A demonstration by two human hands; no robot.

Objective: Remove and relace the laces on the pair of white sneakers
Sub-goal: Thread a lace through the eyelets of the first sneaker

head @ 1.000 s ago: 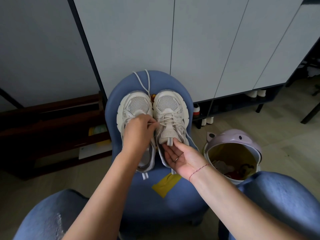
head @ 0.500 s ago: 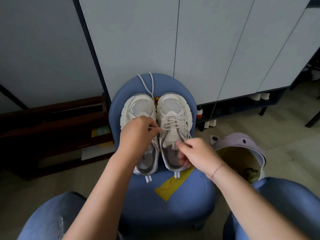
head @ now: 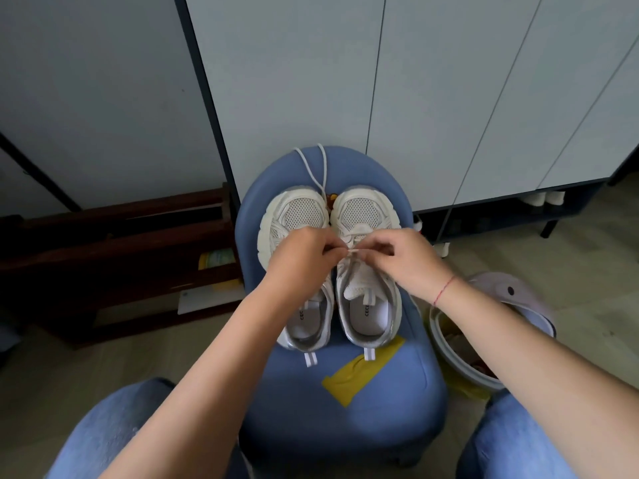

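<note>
Both hands, left [head: 300, 261] and right [head: 403, 258], fingers curled, seemingly pinch a lace [head: 353, 251] (over the right shoe [head: 367, 267]).

surface: blue stool [head: 380, 426] | on it: white sneakers [head: 363, 212] side by side | yellow tape [head: 359, 373]

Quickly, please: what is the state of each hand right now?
Left hand: closed, pinching the white lace.
Right hand: closed, pinching the same lace.

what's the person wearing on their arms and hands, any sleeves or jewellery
No sleeves or gloves in view. A thin red string bracelet circles the wrist of the right hand. The left hand shows nothing worn.
</note>
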